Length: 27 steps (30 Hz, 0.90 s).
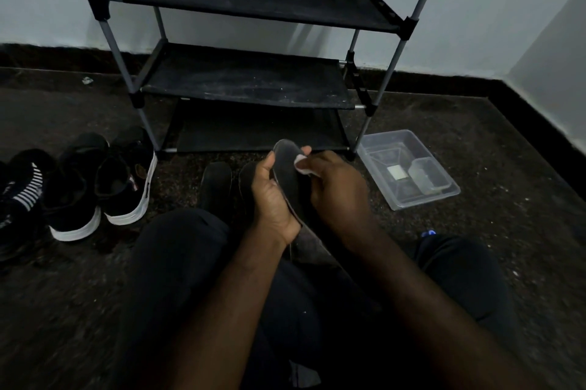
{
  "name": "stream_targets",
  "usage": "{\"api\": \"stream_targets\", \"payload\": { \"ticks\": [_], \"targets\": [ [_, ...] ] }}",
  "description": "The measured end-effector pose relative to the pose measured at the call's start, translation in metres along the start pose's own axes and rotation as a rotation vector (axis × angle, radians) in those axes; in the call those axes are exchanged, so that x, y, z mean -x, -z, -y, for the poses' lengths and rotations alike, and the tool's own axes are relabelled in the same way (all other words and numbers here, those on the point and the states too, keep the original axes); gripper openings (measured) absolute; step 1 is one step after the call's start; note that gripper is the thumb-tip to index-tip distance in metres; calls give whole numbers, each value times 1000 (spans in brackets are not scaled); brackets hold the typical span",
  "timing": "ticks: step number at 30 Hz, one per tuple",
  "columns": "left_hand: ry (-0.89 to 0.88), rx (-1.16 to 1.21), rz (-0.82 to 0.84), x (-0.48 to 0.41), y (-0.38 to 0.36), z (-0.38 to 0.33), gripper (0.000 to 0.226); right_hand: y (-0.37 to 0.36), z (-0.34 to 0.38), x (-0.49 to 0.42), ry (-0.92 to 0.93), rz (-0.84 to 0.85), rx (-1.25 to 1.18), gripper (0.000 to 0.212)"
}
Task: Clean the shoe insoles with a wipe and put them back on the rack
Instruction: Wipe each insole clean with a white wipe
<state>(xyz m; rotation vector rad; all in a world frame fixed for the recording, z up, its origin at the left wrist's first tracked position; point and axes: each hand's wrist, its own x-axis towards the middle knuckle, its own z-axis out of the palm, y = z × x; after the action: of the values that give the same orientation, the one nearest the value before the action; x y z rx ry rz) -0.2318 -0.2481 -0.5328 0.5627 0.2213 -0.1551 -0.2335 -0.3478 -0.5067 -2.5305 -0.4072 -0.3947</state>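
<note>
At the centre of the frame, the left hand (274, 199) grasps a dark insole (287, 172) by its edge while the right hand (336, 189) pinches a white wipe (302, 166) against its upper end, below the black rack (247, 72) in the upper middle.

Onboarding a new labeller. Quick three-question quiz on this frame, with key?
1. True or false: the left hand grips the insole.
2. The wipe is held by: A) the right hand; B) the left hand; C) neither.
3. Fill in: as seen here, the shoes stand on the floor to the ____ of the rack.
Key: 1 true; 2 A; 3 left.
</note>
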Motion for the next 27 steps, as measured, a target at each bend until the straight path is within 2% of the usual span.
{"api": "stream_targets", "payload": {
  "ticks": [3,6,7,10,12,14,18,20,23,27],
  "targets": [
    [19,7,-8,-2,0,1,60,2,7,1,-9,27,-2,24],
    [41,21,12,-2,-2,-3,66,4,31,14,104,186,-90,56],
    [37,19,19,-2,-2,-3,67,6,31,16,130,195,-81,59],
    [24,4,28,1,-2,0,63,5,8,8,70,44,-9,28],
    [-5,-2,-5,0,-1,2,56,6,-3,2,-32,-14,1,21],
    [-6,-7,-22,-1,-3,2,57,2,1,4,-23,-8,-29,22],
    [37,8,-25,-1,-4,-3,66,-4,21,19,136,118,-125,34],
    [34,15,-24,0,-5,-2,65,-2,13,14,99,71,-69,27],
    [-9,3,-51,0,-5,3,61,0,1,1,-61,-65,-22,24],
    [41,7,-27,-2,-5,2,68,-8,16,10,75,36,-99,27]
  ]
}}
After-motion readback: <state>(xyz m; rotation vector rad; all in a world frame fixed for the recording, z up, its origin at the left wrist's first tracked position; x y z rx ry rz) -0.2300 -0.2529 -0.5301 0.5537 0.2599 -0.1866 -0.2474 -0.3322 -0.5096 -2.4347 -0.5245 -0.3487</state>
